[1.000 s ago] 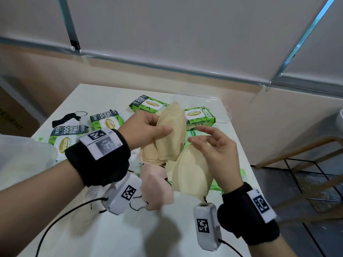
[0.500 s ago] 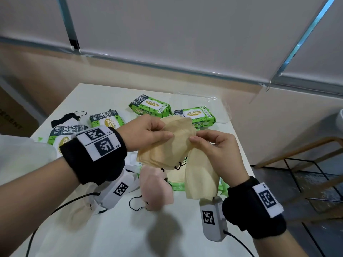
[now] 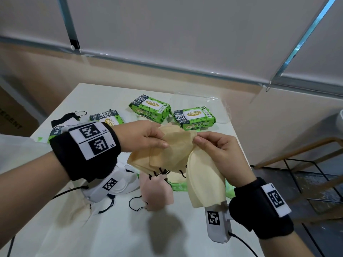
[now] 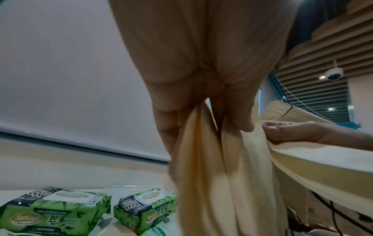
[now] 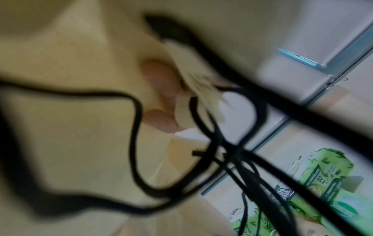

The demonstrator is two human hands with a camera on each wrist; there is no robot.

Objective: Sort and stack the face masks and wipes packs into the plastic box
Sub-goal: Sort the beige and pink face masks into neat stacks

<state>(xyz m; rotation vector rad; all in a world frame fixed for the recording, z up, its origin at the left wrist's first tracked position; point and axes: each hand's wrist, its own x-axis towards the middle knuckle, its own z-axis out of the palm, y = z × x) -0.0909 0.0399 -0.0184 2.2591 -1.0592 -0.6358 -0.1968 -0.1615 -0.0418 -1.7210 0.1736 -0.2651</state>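
Since a second ago the left hand (image 3: pixel 143 137) has tipped its tan masks (image 3: pixel 167 153) flat, meeting the right hand (image 3: pixel 219 151), which pinches cream masks (image 3: pixel 202 180). The plastic box (image 3: pixel 209 102) upper centre looks empty; wipes packs (image 3: pixel 150 108) lie unsorted on the worktop (image 3: pixel 111 229).

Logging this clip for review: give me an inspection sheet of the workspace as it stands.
Surface: white table, masks and packs scattered on it.
Job's things: tan masks held above the table; cream mask hanging; pink mask, white mask and black mask lying; green wipes packs; clear plastic box at the far edge.
Clutter: nothing seen.
Grippers: left hand pinches the tan masks; right hand pinches the cream mask.
Cables: black leads from wrist cameras.
Surroundings: roller blinds, wooden chair, cardboard box.
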